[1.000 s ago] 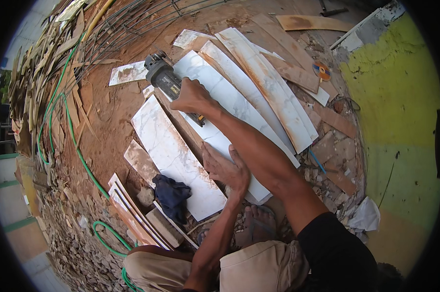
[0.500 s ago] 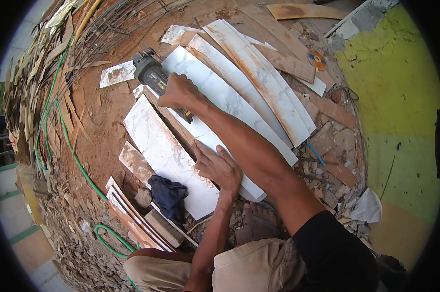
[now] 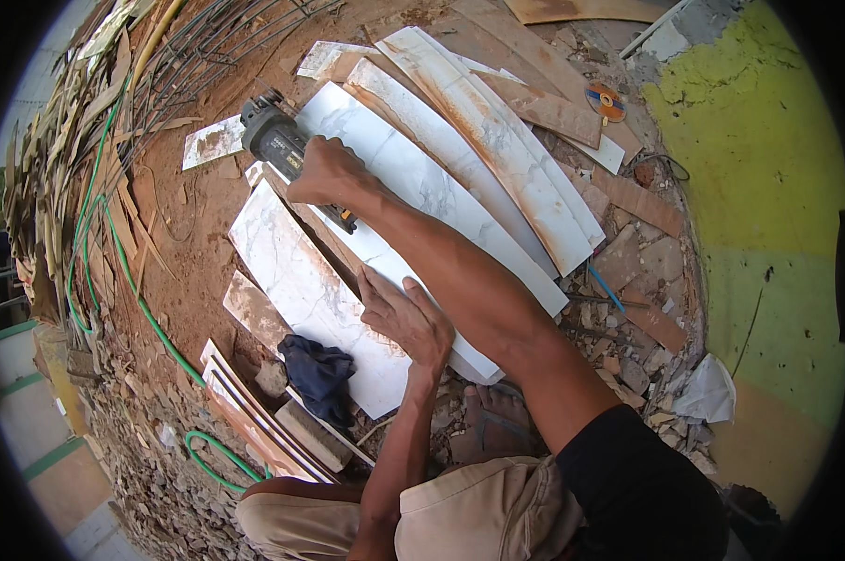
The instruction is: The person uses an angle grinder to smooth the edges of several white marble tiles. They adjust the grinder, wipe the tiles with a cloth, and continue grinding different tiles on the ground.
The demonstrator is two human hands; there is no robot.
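My right hand (image 3: 331, 175) grips a dark angle grinder (image 3: 274, 140) by its body, its head pointing to the far left. The grinder is over the far left part of a long white marbled tile (image 3: 422, 201); its underside and any disc are hidden. On the near part of that tile lies my left hand (image 3: 408, 323), fingers stretched out flat and holding nothing. A dirt-stained marbled tile (image 3: 296, 266) lies left of it, with a narrow dark gap between the two.
More cut tile strips (image 3: 492, 140) lie to the right, near an orange and blue disc (image 3: 606, 101). A dark cloth (image 3: 317, 374) rests on the left tile. At left are a green hose (image 3: 151, 318) and piled wood strips (image 3: 62, 159); rubble (image 3: 642, 327) lines the yellow-green wall (image 3: 759, 187).
The grinder and my right hand have shifted slightly toward the far left. My left hand stays on the tile. The whole view has moved a little.
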